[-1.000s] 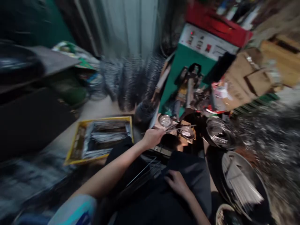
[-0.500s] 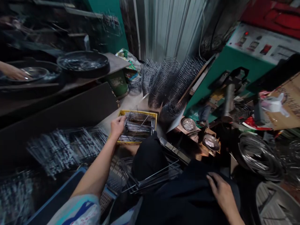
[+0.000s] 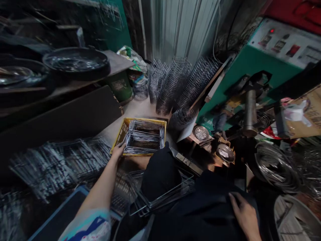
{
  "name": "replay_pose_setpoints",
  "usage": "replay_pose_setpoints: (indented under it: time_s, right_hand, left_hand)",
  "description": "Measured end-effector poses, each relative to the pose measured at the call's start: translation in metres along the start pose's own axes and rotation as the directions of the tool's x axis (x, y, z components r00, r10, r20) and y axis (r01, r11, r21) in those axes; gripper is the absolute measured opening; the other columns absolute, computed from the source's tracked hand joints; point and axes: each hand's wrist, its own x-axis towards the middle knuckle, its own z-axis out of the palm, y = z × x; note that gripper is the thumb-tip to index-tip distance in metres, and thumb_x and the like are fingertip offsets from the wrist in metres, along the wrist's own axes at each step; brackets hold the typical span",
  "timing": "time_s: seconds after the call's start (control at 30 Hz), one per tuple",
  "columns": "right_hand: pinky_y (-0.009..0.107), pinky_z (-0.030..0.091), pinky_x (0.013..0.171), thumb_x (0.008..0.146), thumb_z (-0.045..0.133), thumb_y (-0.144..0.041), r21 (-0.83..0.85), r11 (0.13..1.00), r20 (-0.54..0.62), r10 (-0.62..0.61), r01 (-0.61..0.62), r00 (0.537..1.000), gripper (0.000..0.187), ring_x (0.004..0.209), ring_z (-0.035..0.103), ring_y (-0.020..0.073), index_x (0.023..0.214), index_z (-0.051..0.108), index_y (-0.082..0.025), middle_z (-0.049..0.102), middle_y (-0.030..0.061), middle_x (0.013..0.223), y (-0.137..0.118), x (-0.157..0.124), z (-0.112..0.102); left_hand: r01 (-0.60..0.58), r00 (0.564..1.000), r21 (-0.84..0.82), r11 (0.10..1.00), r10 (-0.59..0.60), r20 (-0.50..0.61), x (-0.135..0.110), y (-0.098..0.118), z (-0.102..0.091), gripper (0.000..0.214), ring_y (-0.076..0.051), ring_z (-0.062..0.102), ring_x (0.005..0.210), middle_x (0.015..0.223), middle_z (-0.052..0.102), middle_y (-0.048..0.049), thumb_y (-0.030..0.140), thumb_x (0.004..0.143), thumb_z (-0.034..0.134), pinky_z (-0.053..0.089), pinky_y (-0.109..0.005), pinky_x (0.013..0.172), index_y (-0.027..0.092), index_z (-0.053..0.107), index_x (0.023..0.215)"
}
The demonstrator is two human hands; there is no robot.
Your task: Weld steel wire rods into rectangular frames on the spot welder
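Observation:
My left hand [image 3: 117, 151] reaches out to the near left corner of a yellow crate [image 3: 120, 134] holding a stack of rectangular wire frames [image 3: 144, 135]; its fingers touch the crate's edge and the lowest frames, partly curled. My right hand [image 3: 244, 212] rests flat on my dark-trousered thigh [image 3: 200, 207] at the lower right, fingers spread, holding nothing. More wire frames [image 3: 160, 197] lie under my knee.
Piles of wire frames [image 3: 57, 164] lie to the left. Coiled wire springs [image 3: 175, 83] stand behind the crate. A green machine [image 3: 250, 63] with a red-lit control panel stands on the right, with small metal dishes [image 3: 201, 133] before it. Dark round pans [image 3: 75, 62] sit on a left shelf.
My left hand has slid from the crate's far left rim down to its near left corner. The view has shifted slightly. My right hand stays on the thigh.

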Motion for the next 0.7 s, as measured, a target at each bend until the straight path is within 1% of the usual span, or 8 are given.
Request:
replay_pose_setpoints:
  time_s: [0.17, 0.27, 0.33, 0.37, 0.4, 0.47, 0.6, 0.7]
  right_hand:
    - [0.029, 0.049, 0.05, 0.079, 0.058, -0.072, 0.226, 0.955, -0.069, 0.211, -0.191, 0.975, 0.057, 0.053, 0.065, 0.0229, 0.089, 0.072, -0.018, 0.07, 0.0052, 0.061, -0.011, 0.009, -0.015]
    - [0.027, 0.047, 0.048, 0.077, 0.064, -0.07, 0.458, 0.869, -0.065, 0.244, -0.189, 0.967, 0.055, 0.046, 0.059, 0.0192, 0.089, 0.068, -0.016, 0.063, 0.0019, 0.053, -0.017, 0.009, -0.017]
    - [0.026, 0.045, 0.047, 0.077, 0.065, -0.068, 0.53, 0.832, -0.077, 0.242, -0.166, 0.967, 0.053, 0.044, 0.056, 0.017, 0.087, 0.066, -0.016, 0.062, 0.0006, 0.053, -0.019, 0.008, -0.015]
    - [0.026, 0.044, 0.047, 0.078, 0.066, -0.067, 0.545, 0.824, -0.085, 0.236, -0.153, 0.968, 0.052, 0.044, 0.055, 0.0163, 0.087, 0.066, -0.016, 0.061, 0.0001, 0.053, -0.02, 0.007, -0.014]
    - [0.026, 0.044, 0.047, 0.079, 0.065, -0.067, 0.553, 0.822, -0.097, 0.229, -0.139, 0.969, 0.052, 0.044, 0.055, 0.0159, 0.086, 0.065, -0.016, 0.061, -0.0003, 0.053, -0.02, 0.006, -0.014]
    - [0.026, 0.044, 0.048, 0.08, 0.065, -0.066, 0.564, 0.819, -0.124, 0.209, -0.104, 0.97, 0.051, 0.044, 0.055, 0.0158, 0.086, 0.066, -0.015, 0.06, -0.0006, 0.052, -0.018, 0.002, -0.013]
    - [0.027, 0.046, 0.053, 0.084, 0.06, -0.064, 0.509, 0.861, -0.237, 0.158, -0.016, 0.959, 0.051, 0.051, 0.058, 0.0176, 0.088, 0.068, -0.014, 0.062, 0.0017, 0.058, -0.007, -0.007, -0.01]
    - [0.029, 0.046, 0.062, 0.089, 0.055, -0.058, 0.25, 0.968, -0.318, 0.07, 0.013, 0.946, 0.045, 0.063, 0.062, 0.0209, 0.091, 0.072, -0.016, 0.069, 0.0063, 0.071, -0.012, -0.008, 0.0]
  left_hand:
    - [-0.108, 0.983, 0.071, 0.992, 0.096, 0.159, -0.052, -0.011, -0.007, 0.036, -0.026, 0.064, 0.088, 0.077, 0.067, -0.0058, 0.049, 0.085, 0.061, 0.049, -0.035, 0.081, 0.013, 0.065, 0.08]
    - [-0.234, 0.916, 0.049, 0.971, 0.203, 0.347, -0.112, -0.007, -0.013, 0.046, -0.023, 0.061, 0.082, 0.074, 0.066, -0.0027, 0.06, 0.082, 0.056, 0.048, -0.029, 0.076, 0.015, 0.065, 0.078]
    - [-0.334, 0.805, 0.007, 0.943, 0.281, 0.522, -0.158, 0.001, -0.019, 0.048, -0.02, 0.059, 0.078, 0.072, 0.064, -0.0003, 0.063, 0.081, 0.057, 0.046, -0.025, 0.073, 0.016, 0.065, 0.076]
    - [-0.417, 0.692, -0.023, 0.909, 0.334, 0.64, -0.181, 0.005, -0.023, 0.046, -0.019, 0.058, 0.077, 0.073, 0.063, 0.0, 0.061, 0.083, 0.057, 0.045, -0.025, 0.072, 0.016, 0.065, 0.077]
    - [-0.482, 0.608, -0.037, 0.875, 0.365, 0.705, -0.202, 0.009, -0.026, 0.045, -0.018, 0.057, 0.075, 0.073, 0.062, 0.0003, 0.059, 0.085, 0.056, 0.044, -0.024, 0.071, 0.016, 0.065, 0.077]
    - [-0.593, 0.504, -0.018, 0.805, 0.388, 0.772, -0.235, 0.016, -0.03, 0.041, -0.016, 0.055, 0.07, 0.073, 0.06, 0.0004, 0.055, 0.088, 0.056, 0.042, -0.023, 0.066, 0.016, 0.064, 0.078]
    - [-0.659, 0.51, 0.046, 0.751, 0.401, 0.761, -0.263, 0.018, -0.036, 0.035, -0.016, 0.057, 0.072, 0.079, 0.063, -0.0008, 0.05, 0.087, 0.058, 0.042, -0.024, 0.066, 0.017, 0.062, 0.094]
    - [-0.686, 0.502, 0.025, 0.727, 0.448, 0.74, -0.264, 0.015, -0.039, 0.037, -0.019, 0.06, 0.088, 0.1, 0.066, -0.0049, 0.042, 0.086, 0.059, 0.046, -0.027, 0.08, 0.018, 0.06, 0.115]
